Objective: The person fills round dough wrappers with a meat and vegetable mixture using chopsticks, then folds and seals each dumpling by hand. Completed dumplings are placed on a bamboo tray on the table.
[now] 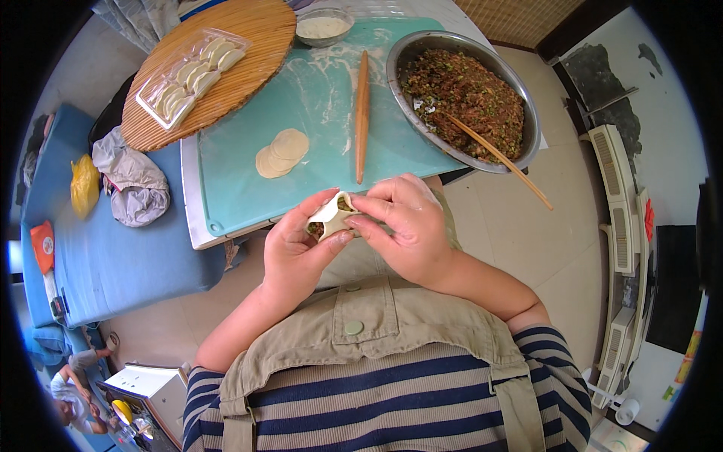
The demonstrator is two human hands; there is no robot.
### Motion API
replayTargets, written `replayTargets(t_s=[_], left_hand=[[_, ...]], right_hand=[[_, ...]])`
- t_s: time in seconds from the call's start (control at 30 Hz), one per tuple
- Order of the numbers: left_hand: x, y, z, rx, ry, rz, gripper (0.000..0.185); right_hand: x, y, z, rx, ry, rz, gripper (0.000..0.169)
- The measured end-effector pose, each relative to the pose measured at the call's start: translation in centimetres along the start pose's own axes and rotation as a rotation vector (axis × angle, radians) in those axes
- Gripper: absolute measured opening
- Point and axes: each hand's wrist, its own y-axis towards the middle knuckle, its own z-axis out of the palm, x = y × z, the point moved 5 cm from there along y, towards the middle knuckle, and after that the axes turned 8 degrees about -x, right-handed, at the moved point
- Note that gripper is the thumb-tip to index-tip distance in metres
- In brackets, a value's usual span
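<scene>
Between my two hands is a dumpling [333,216], its wrapper pinched together in the middle, with green and brown filling showing at both open ends. My left hand [296,243] grips its left side between thumb and fingers. The thumb and forefinger of my right hand [406,226] press the wrapper on the right; flour whitens the knuckles. Just beyond, a few round dough wrappers [282,152] overlap on a teal mat [243,192]. A wooden rolling pin [361,118] lies lengthwise on that mat. To its right stands a steel bowl [531,124] of minced filling [469,101], with chopsticks [502,161] resting in it.
At the far left, a round slatted board [260,73] carries a clear plastic tray [148,107] of folded dumplings [197,70]. A bowl of flour [323,28] stands at the mat's far edge. A blue sofa [141,271] is on the left, where another person [79,390] sits farther back.
</scene>
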Motion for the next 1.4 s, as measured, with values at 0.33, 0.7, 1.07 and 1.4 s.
replayTargets(t_s=[0.33, 0.7, 1.07, 1.4], left_hand=[[0.1, 0.0, 0.2, 0.060, 0.042, 0.003, 0.048], [0.4, -0.3, -0.2, 0.025, 0.039, -0.088, 0.048], [0.6, -0.4, 0.3, 0.053, 0.012, -0.099, 0.049], [0.0, -0.5, 0.5, 0.112, 0.019, -0.118, 0.049]], right_hand=[[1.4, -0.3, 0.0, -0.064, -0.234, -0.320, 0.022], [-0.4, 0.2, 0.8, 0.055, 0.153, 0.009, 0.028], [1.5, -0.1, -0.1, -0.026, -0.229, -0.292, 0.021], [0.1, 0.5, 0.8, 0.120, 0.093, -0.122, 0.024]])
